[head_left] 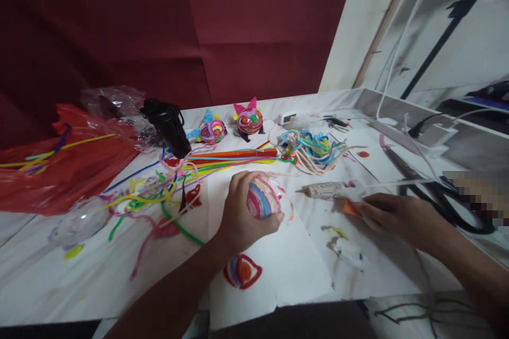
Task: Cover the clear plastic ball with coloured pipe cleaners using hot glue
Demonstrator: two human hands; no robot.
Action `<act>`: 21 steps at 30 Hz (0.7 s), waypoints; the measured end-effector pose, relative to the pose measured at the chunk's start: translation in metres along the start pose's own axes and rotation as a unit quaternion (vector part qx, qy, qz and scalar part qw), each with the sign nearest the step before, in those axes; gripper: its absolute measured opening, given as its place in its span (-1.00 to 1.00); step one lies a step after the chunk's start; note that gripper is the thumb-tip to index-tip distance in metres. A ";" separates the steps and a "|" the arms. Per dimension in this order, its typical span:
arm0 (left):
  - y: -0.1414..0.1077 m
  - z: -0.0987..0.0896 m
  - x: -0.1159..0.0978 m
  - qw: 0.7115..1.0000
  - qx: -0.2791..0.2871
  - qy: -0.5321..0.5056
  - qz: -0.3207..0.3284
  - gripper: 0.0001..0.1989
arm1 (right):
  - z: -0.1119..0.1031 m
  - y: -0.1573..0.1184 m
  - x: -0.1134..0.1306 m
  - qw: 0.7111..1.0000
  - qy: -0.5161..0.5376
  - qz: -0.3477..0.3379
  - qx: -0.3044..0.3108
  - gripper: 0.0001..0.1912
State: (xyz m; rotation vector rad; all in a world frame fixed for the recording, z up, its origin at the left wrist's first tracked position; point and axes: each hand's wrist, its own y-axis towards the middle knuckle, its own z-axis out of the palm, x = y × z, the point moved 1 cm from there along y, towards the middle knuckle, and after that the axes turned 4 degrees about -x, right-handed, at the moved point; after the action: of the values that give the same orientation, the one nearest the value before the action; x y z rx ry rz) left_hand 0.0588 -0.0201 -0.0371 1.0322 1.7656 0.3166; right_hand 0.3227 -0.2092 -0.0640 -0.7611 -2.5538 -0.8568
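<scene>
My left hand [246,212] is wrapped round a ball covered in striped pipe cleaners [263,198], in pink, blue and cream, above a white paper sheet [302,275]. On the right, my right hand [392,217] grips a whitish hot glue gun [326,189] near its orange trigger, with the nozzle pointing left towards the ball. Part of the gun's handle is hidden by the fingers. Below my left wrist, an eye-shaped pipe-cleaner piece [243,271] with a red outline and orange centre lies on the paper.
Two finished-looking pipe-cleaner animal heads [248,119] stand at the back beside a black bottle [167,126]. Bundled pipe cleaners [234,155] and a tangled heap [312,148] lie across the middle. Large scissors [401,164] rest at right near cables; a red plastic bag [79,175] is left.
</scene>
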 end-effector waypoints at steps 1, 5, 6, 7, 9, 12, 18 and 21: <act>0.000 0.000 0.000 1.000 0.002 -0.001 0.004 -0.30 | 0.000 0.001 0.004 0.998 -0.050 -0.013 0.021 -0.81; -0.002 0.001 -0.001 1.000 0.012 0.010 0.026 -0.29 | -0.006 -0.001 0.048 0.997 -0.008 -0.076 -0.027 -0.81; -0.003 0.001 -0.001 0.999 0.014 0.016 0.032 -0.28 | -0.007 -0.002 0.063 0.995 0.062 -0.079 -0.018 -0.80; -0.003 0.002 -0.001 0.999 0.016 0.021 0.039 -0.27 | -0.007 -0.003 0.079 0.988 0.119 -0.092 -0.027 -0.76; -0.004 0.002 0.000 0.998 0.017 0.033 0.049 -0.25 | -0.007 -0.003 0.108 0.976 0.164 -0.131 -0.057 -0.70; -0.004 0.002 0.001 0.997 0.024 0.048 0.059 -0.23 | -0.005 0.000 0.140 0.958 0.177 -0.210 -0.088 -0.77; -0.005 0.002 0.002 0.996 0.016 0.058 0.064 -0.23 | 0.005 -0.004 0.153 0.951 0.194 -0.223 -0.095 -0.85; -0.005 0.002 0.002 0.996 0.014 0.061 0.068 -0.22 | 0.011 -0.012 0.152 0.954 0.229 -0.181 -0.066 -0.89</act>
State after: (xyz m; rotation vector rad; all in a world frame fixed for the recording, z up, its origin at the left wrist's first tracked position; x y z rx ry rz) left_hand 0.0582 -0.0220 -0.0425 1.1766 1.8165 0.4491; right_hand 0.1930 -0.1528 -0.0062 -0.0928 -2.2531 -1.1696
